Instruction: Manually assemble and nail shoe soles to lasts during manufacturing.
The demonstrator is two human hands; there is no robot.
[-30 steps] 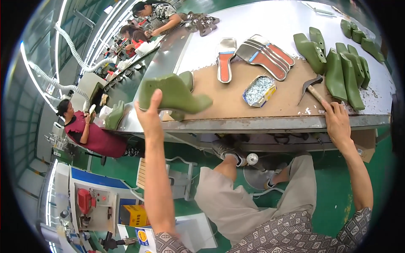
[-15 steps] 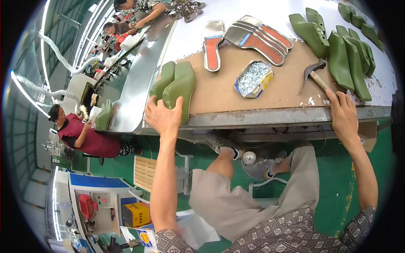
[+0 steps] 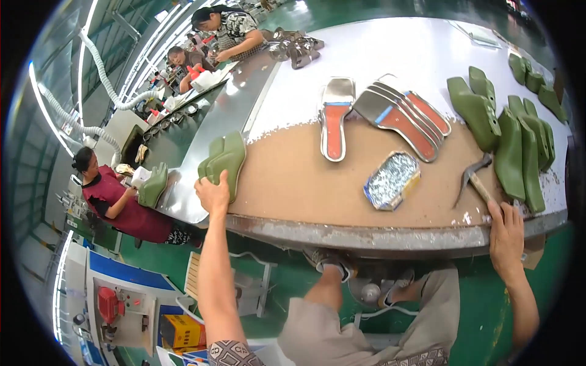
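we are setting a green shoe last at the bench's left edge.
left hand is closing on its heel; right hand is resting open by the hammer, next needing a firm grip.

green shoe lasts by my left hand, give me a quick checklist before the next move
1. Left hand on the pair of green shoe lasts: ok, fingers touch their near end.
2. Lasts fully resting on the bench: ok, lying near its left corner.
3. Firm grip on the lasts: cannot tell, fingers hidden behind the hand.
4. Right hand free: ok, it rests on the bench edge, holding nothing.
5. Hammer within reach: ok, lying just ahead of the right hand.
6. Tray of tacks out of the way: ok, mid bench.
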